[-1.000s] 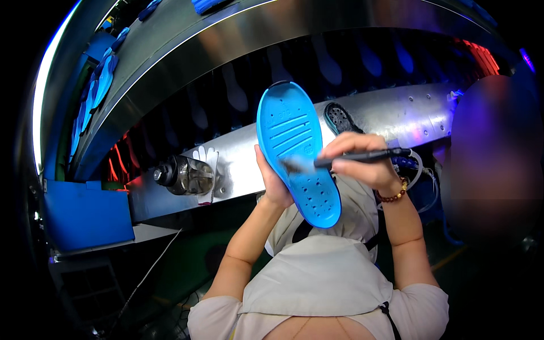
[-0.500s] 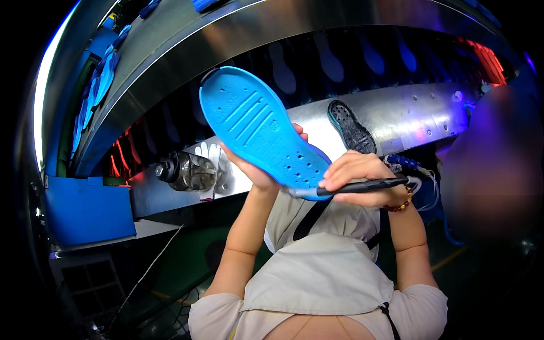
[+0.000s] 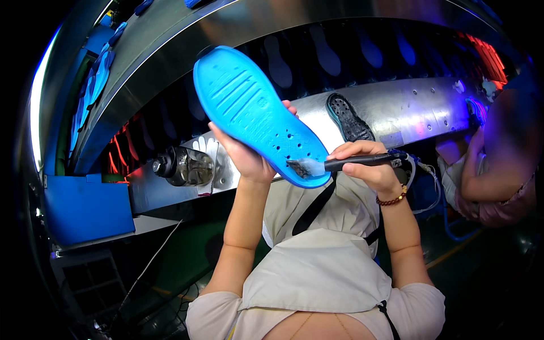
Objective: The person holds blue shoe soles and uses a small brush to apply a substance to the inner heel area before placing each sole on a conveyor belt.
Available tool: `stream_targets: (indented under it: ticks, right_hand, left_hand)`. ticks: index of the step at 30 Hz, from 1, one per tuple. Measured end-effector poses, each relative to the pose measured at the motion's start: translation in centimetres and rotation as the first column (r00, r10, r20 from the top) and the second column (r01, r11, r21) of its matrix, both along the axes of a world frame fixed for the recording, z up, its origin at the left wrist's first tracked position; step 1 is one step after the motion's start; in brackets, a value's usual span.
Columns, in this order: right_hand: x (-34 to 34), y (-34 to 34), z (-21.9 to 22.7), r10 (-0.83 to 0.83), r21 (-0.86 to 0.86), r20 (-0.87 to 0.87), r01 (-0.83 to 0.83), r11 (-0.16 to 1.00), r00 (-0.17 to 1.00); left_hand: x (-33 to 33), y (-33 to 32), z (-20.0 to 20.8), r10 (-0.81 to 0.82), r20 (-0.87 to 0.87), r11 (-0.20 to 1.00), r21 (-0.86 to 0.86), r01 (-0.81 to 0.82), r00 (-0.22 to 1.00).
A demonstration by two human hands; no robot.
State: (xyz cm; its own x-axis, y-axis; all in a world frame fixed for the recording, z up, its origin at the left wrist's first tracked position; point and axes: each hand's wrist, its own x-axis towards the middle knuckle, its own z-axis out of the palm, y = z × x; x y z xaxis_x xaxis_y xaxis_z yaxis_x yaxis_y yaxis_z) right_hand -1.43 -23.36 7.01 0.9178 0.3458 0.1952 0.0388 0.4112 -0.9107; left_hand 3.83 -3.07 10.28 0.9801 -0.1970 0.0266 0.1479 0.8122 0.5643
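Observation:
A bright blue shoe sole (image 3: 249, 107) rests tilted in my left hand (image 3: 247, 158), whose fingers and thumb grip its two side edges. It has raised bars toward its far end and several small holes near its close end. My right hand (image 3: 368, 164) is closed round the black handle of a brush (image 3: 357, 162). The pale brush head with dark bristle tips touches the sole's surface among the holes at the near end. A dark cap-like piece sits at the sole's far tip.
On the metal ledge (image 3: 408, 102) stand a dark clear bottle (image 3: 184, 165) and a white glove (image 3: 208, 152). A black sole-shaped piece (image 3: 350, 119) lies there too. Soles line the dark recess behind. A blue box (image 3: 88, 209) is at left, cables (image 3: 422, 181) at right, beside another person (image 3: 498, 164).
The brush has swung from the sole's near edge onto its face among the holes. The sole has shifted slightly up and left in view. The other person at right shows more clearly.

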Motion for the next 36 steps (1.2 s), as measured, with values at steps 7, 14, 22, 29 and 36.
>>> stream_targets:
  ticks: [7, 14, 22, 29, 36]
  right_hand:
    - [-1.5, 2.7, 0.4, -0.105, 0.053, -0.071, 0.109, 0.993, 0.992]
    - [-0.4, 0.0, 3.1, 0.087, -0.165, 0.14, -0.063, 0.984, 0.986]
    - [1.0, -1.2, 4.2, 0.456, -0.43, 0.361, -0.289, 0.855, 0.813]
    - [1.7, -1.4, 5.4, 0.503, -0.554, 0.35, -0.258, 0.792, 0.79]
    - [2.4, -2.4, 5.0, 0.452, -0.571, 0.416, -0.161, 0.805, 0.789]
  left_hand:
    - [-2.7, -1.0, -3.7, -0.256, -0.002, 0.965, -0.053, 0.256, 0.967]
    - [-1.5, 1.3, -2.7, -0.439, 0.019, 0.896, 0.084, 0.436, 0.898]
    - [-0.3, 3.2, -2.6, -0.594, -0.272, 0.712, 0.26, 0.652, 0.757]
    - [-0.4, 2.6, 0.3, -0.656, -0.374, 0.389, 0.577, 0.718, 0.655]
    - [-0.3, 3.7, 0.0, -0.616, -0.438, 0.491, 0.436, 0.754, 0.655]
